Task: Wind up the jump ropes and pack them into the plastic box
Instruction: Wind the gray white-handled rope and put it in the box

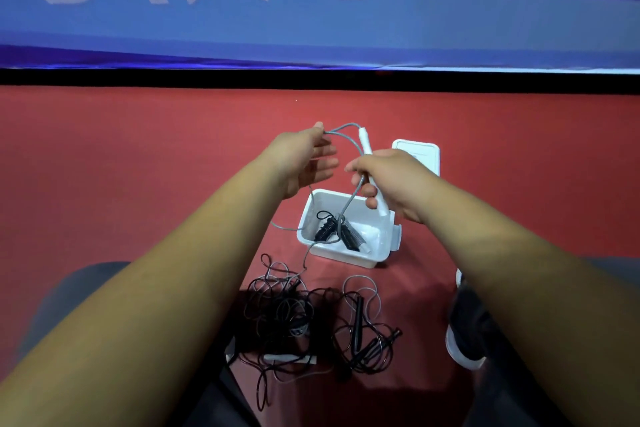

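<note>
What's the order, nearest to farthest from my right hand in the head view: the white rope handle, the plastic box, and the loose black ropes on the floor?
1. white handle: gripped in the right hand.
2. plastic box: on the floor just beneath that hand.
3. loose black ropes: on the floor at lower left, closer to the person's legs.

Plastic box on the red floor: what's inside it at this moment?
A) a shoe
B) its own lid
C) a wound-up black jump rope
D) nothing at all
C: a black jump rope, coiled round its handles, lies in the plastic box; the lid lies on the floor beyond it, and the left hand and right hand hold the grey jump rope.
</note>
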Demonstrator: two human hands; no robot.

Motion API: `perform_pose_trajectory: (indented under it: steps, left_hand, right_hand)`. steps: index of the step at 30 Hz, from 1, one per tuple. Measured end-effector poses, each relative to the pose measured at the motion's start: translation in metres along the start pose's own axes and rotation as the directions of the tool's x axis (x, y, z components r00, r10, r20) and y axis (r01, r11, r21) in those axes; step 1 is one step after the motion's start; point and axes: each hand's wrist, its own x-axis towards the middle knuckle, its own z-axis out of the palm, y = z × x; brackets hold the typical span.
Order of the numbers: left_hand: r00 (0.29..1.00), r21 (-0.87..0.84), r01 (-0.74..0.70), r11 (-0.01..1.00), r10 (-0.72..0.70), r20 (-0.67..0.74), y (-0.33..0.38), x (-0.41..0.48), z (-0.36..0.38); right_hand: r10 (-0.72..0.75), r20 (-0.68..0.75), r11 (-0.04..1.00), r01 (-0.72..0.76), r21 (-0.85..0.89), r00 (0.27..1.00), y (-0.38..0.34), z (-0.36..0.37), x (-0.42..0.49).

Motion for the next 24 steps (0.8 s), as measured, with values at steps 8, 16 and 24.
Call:
perform_pose_trajectory:
  steps: [8, 16, 24]
  left_hand:
    - [0.843, 0.615, -0.061, 0.786, -0.289, 0.454, -0.023, -0.018, 0.003]
    - [0.885, 0.610, -0.072, 0.789, -0.232, 0.404, -0.028, -0.019, 0.000]
    - [0.958, 0.072, 0.070, 0.995, -0.087, 0.274, -0.001, -0.022, 0.008]
  right_hand:
    - [-0.052, -0.045, 0.964, 0.062, 0.259, 0.998, -0.018, -0.024, 0.004]
    - [0.051, -0.252, 0.999, -0.045, 0.031, 0.966, -0.012, -0.051, 0.020]
    - [0.157, -0.116, 0.984, -0.166, -0.070, 0.981, 0.009, -0.037, 0.013]
